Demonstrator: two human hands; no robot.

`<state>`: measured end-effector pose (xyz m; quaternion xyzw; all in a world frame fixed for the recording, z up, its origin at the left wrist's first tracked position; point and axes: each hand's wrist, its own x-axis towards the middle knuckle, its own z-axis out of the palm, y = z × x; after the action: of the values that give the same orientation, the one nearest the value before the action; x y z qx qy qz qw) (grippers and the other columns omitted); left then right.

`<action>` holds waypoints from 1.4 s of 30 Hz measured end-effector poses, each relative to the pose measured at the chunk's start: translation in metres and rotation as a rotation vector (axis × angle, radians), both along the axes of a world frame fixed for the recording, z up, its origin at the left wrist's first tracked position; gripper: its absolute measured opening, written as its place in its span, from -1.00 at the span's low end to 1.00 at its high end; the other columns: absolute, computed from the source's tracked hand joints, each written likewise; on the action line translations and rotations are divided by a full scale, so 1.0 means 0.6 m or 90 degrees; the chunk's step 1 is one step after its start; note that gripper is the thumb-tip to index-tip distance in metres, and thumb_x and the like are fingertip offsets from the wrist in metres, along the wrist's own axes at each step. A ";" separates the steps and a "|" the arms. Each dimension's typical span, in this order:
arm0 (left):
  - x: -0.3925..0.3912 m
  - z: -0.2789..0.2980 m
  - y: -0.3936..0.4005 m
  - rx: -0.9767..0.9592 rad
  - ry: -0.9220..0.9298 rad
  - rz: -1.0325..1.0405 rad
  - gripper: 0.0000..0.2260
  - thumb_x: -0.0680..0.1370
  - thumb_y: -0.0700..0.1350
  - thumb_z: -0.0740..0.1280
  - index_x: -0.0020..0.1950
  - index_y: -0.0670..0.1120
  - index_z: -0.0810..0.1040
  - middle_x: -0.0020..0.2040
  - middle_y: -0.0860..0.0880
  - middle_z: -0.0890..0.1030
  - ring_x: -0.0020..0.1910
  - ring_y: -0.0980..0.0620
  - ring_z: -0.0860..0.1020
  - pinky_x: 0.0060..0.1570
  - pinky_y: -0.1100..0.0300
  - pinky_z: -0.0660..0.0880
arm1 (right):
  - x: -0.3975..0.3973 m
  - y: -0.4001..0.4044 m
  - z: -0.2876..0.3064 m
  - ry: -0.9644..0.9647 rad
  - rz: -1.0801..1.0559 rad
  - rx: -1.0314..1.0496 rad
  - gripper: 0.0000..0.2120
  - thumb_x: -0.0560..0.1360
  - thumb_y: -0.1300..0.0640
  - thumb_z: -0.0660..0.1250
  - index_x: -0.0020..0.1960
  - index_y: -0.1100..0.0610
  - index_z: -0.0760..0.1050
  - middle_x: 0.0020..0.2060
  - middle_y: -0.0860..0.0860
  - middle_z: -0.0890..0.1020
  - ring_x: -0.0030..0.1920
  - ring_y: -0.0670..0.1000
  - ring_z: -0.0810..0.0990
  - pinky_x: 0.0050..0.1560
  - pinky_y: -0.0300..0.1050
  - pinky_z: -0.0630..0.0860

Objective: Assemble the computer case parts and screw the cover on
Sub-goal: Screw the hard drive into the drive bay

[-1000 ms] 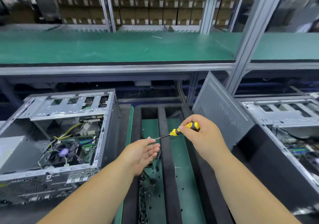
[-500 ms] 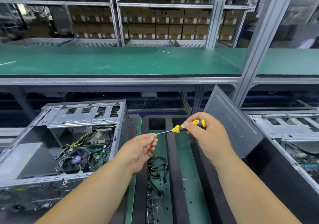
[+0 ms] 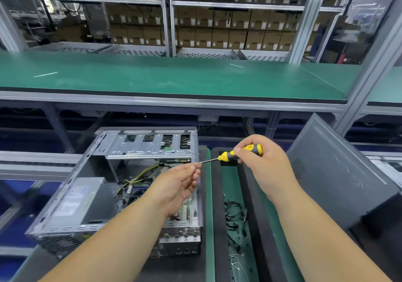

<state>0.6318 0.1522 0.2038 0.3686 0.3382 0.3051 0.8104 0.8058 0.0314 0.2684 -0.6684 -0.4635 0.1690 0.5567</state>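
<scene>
An open grey computer case (image 3: pixel 134 151) lies at the lower left, showing a power supply, cables and a board inside. My right hand (image 3: pixel 264 168) grips a yellow and grey screwdriver (image 3: pixel 241 152) by its handle, shaft pointing left. My left hand (image 3: pixel 180 186) pinches something small at the screwdriver's tip; what it is is too small to make out. Both hands hover just right of the case's upper right corner. A grey side cover panel (image 3: pixel 330 173) leans tilted at the right.
A green tray with black dividers (image 3: pixel 218 216) sits between the case and the panel, holding black cables (image 3: pixel 236 216) and small loose parts. A long green shelf (image 3: pixel 174 77) runs above. Stacked cardboard boxes (image 3: pixel 217 31) fill the racks behind. An upright aluminium post (image 3: pixel 369 73) stands at the right.
The view swung left and up, so the open case now sits nearer the middle. Both hands rose together, and my left fingers closed to a pinch at the screwdriver's tip.
</scene>
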 end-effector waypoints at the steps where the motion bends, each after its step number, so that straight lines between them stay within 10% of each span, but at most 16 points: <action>1: -0.010 0.001 0.010 -0.004 -0.005 0.005 -0.86 0.60 -0.27 0.27 0.02 -0.22 0.63 -0.25 -0.04 0.63 -0.34 0.13 0.57 -0.33 0.31 0.55 | -0.010 0.011 0.000 -0.003 0.001 -0.001 -0.92 0.50 0.06 0.39 -0.16 -0.07 0.59 -0.32 -0.02 0.61 -0.31 -0.03 0.53 -0.32 -0.22 0.46; 7: -0.062 0.004 0.066 -0.013 -0.011 0.041 -0.90 0.58 -0.27 0.31 -0.04 -0.20 0.62 -0.27 -0.05 0.64 -0.34 0.12 0.57 -0.35 0.30 0.55 | -0.065 0.069 0.009 -0.041 0.006 -0.020 -0.94 0.51 0.05 0.39 -0.15 -0.07 0.57 -0.31 -0.01 0.62 -0.15 0.20 0.56 -0.16 0.17 0.58; 14: -0.093 -0.005 0.118 0.050 0.056 0.007 -0.88 0.57 -0.29 0.33 0.02 -0.20 0.66 -0.21 -0.06 0.66 -0.27 0.11 0.60 -0.27 0.31 0.57 | -0.091 0.124 0.014 -0.103 0.004 -0.044 -0.89 0.51 0.02 0.42 -0.17 -0.09 0.53 -0.33 -0.20 0.63 -0.31 -0.16 0.55 -0.32 -0.16 0.46; 20: -0.093 -0.005 0.157 0.038 0.048 -0.036 -0.84 0.55 -0.31 0.35 0.11 -0.22 0.62 -0.13 -0.09 0.69 -0.22 0.12 0.64 -0.22 0.30 0.59 | -0.099 0.184 0.014 -0.018 -0.014 -0.025 -0.81 0.50 -0.03 0.42 -0.22 0.03 0.51 -0.24 -0.08 0.70 -0.15 0.07 0.63 -0.05 0.18 0.58; 26: -0.094 0.007 0.195 -0.025 -0.022 -0.063 -0.73 0.53 -0.17 0.37 0.20 -0.24 0.56 0.08 -0.20 0.67 0.04 -0.02 0.67 -0.07 0.21 0.63 | -0.108 0.244 -0.001 0.044 -0.003 0.014 -0.85 0.55 0.07 0.40 -0.11 0.14 0.55 -0.26 -0.08 0.71 -0.24 -0.12 0.69 -0.26 -0.32 0.55; 34: -0.109 -0.034 0.221 -0.227 -0.003 -0.015 -0.85 0.58 -0.29 0.28 0.09 -0.34 0.55 -0.03 -0.24 0.65 -0.09 -0.03 0.65 -0.22 0.19 0.65 | -0.093 0.305 -0.019 0.065 -0.021 0.000 -0.85 0.55 0.07 0.40 -0.10 0.15 0.54 -0.27 -0.05 0.71 -0.23 -0.05 0.70 -0.21 -0.25 0.60; 42: -0.101 -0.062 0.229 -0.096 0.047 0.001 -0.79 0.66 -0.32 0.12 0.06 -0.28 0.55 -0.09 -0.19 0.71 -0.14 0.04 0.70 -0.25 0.29 0.60 | -0.089 0.309 -0.047 0.059 -0.027 -0.002 -0.80 0.55 -0.01 0.38 -0.13 0.11 0.52 -0.28 -0.03 0.71 -0.27 -0.08 0.68 -0.26 -0.29 0.56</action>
<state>0.5709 0.2898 0.1667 0.3173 0.3898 0.2654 0.8228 0.7526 0.2171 0.2403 -0.6705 -0.4226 0.1886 0.5799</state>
